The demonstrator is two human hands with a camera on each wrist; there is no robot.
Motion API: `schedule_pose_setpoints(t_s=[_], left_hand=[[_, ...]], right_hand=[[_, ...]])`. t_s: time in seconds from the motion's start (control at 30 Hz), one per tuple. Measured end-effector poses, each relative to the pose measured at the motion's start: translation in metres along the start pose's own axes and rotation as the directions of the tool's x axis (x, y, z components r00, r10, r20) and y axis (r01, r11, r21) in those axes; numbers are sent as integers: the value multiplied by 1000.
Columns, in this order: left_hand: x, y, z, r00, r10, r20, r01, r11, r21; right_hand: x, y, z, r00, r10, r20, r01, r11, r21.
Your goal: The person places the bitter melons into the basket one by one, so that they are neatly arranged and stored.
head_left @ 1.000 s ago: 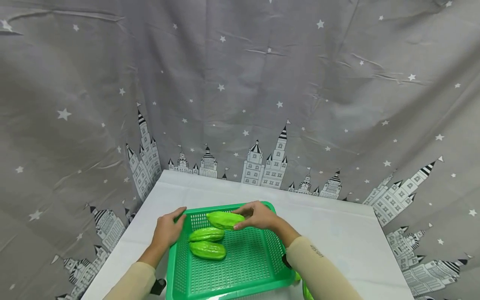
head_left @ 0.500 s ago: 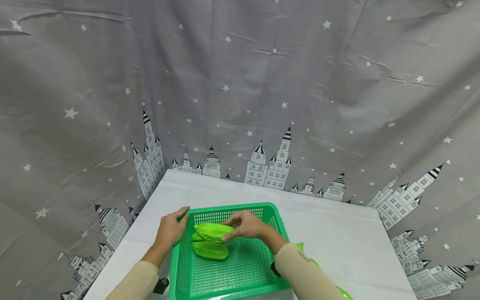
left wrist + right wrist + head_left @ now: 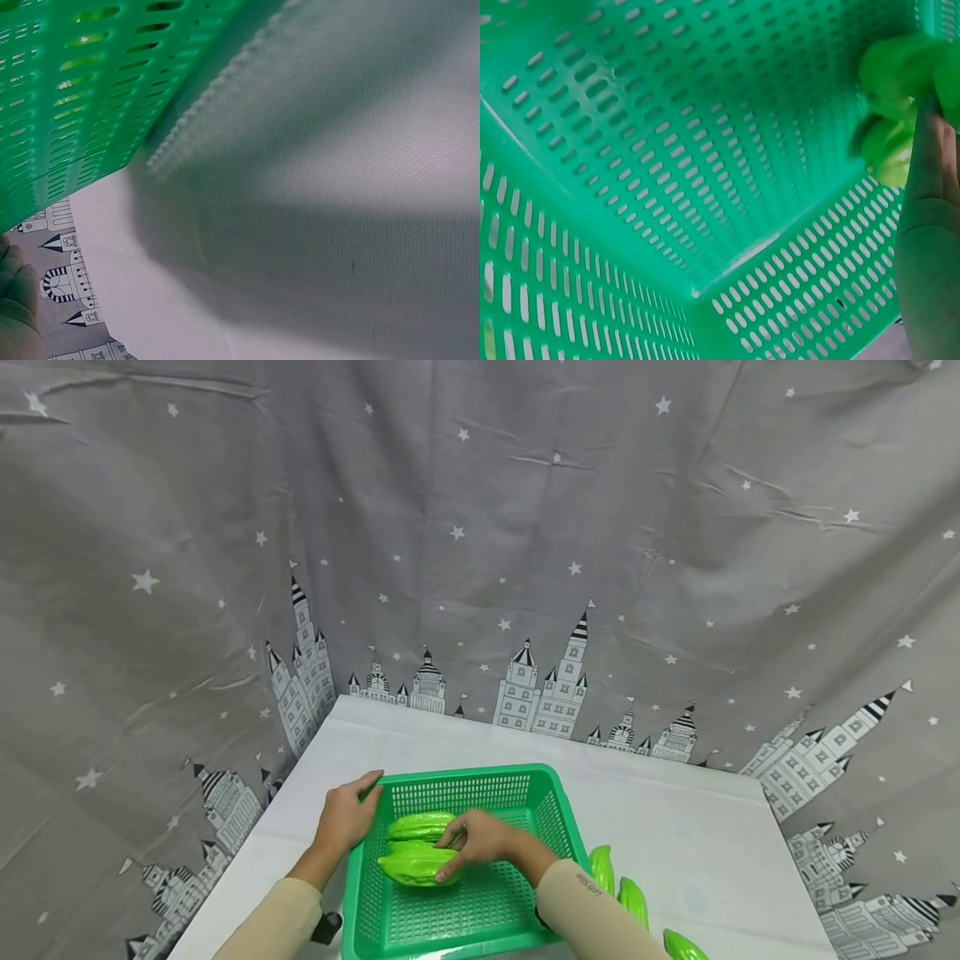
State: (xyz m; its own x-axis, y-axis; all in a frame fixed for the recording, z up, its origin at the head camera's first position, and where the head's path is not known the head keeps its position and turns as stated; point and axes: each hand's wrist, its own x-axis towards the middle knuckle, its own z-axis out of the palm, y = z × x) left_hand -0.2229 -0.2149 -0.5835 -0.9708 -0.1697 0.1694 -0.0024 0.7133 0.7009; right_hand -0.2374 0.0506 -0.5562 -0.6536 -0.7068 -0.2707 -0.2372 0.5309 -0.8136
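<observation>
My right hand (image 3: pixel 480 842) pinches a bright green, ridged bitter melon (image 3: pixel 411 867) inside the green plastic basket (image 3: pixel 491 906). This melon partly covers another one lying behind it. A further bitter melon (image 3: pixel 422 825) lies toward the basket's back wall. In the right wrist view the fingers (image 3: pixel 930 161) are against blurred green melons (image 3: pixel 889 154). My left hand (image 3: pixel 347 814) holds the basket's left rim near the back corner, thumb at the rim. The left wrist view shows part of that hand (image 3: pixel 16 307) beside the outer slotted wall.
Outside the basket on the right, several more bitter melons lie on the white tabletop (image 3: pixel 720 860), one (image 3: pixel 633 900) near my right sleeve (image 3: pixel 592 906). A grey curtain (image 3: pixel 480 568) printed with castles and stars stands around the table's back and sides.
My right hand has carried its bitter melon from near the back wall toward the front of the others. The left hand stays at the rim. More melons show beside the right sleeve.
</observation>
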Motion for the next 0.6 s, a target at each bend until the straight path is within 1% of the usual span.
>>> schedule_pose_setpoints(t_s=[0.1, 0.27, 0.6], left_hand=[[0, 0, -1, 1000, -2, 4, 2, 1000, -2], [1, 1, -2, 1000, 6, -4, -6, 1000, -4], [-1, 0, 0, 999, 25, -26, -25, 1000, -6]], right_hand=[[1, -1, 4, 1000, -1, 16, 1, 1000, 0], [-1, -4, 4, 1000, -8, 13, 8, 999, -37], [-1, -4, 6, 1000, 21, 13, -18, 988, -152]])
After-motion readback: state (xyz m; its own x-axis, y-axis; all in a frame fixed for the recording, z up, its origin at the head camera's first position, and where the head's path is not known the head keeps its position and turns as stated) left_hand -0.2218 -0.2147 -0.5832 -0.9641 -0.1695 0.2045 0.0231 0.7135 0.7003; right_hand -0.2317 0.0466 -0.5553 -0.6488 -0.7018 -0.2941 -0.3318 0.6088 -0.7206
